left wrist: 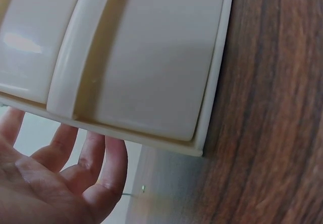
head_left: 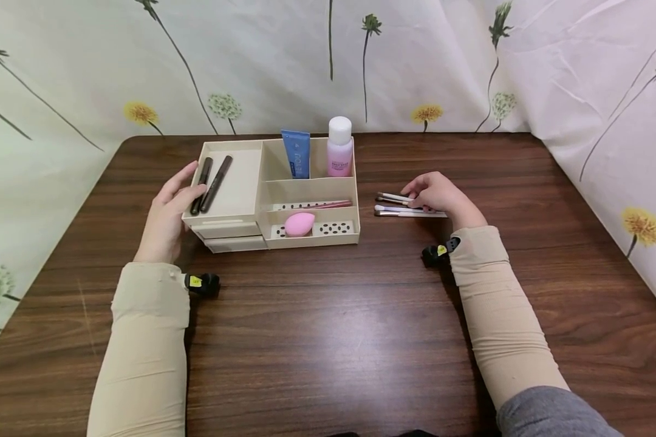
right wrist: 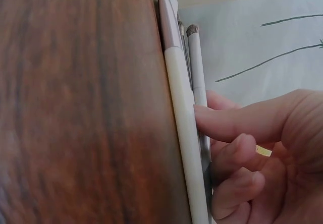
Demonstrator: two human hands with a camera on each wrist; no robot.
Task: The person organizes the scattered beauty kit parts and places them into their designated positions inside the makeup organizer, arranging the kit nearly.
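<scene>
My left hand (head_left: 166, 215) holds the left side of a cream makeup organizer (head_left: 308, 244). Its thumb reaches over the top beside two black pens (head_left: 217, 184), and in the left wrist view its fingers (left wrist: 113, 166) lie against the side wall. To the right of the organizer, my right hand (head_left: 436, 193) pinches a slim makeup brush (head_left: 393, 197) between thumb and fingers. More white-handled makeup brushes (head_left: 399, 213) lie on the table right beside it. Seen from the right wrist, a pale brush (right wrist: 180, 108) with a dark tip stands nearest the camera, partly covering the pinched one.
The organizer's compartments hold a blue tube (head_left: 297, 152), a pink bottle with a white cap (head_left: 339, 149), reddish pencils (head_left: 328, 205) and a pink makeup sponge (head_left: 299, 224). Two drawers (head_left: 226, 229) face front. A floral cloth (head_left: 284, 60) hangs behind the dark wood table (head_left: 328, 340).
</scene>
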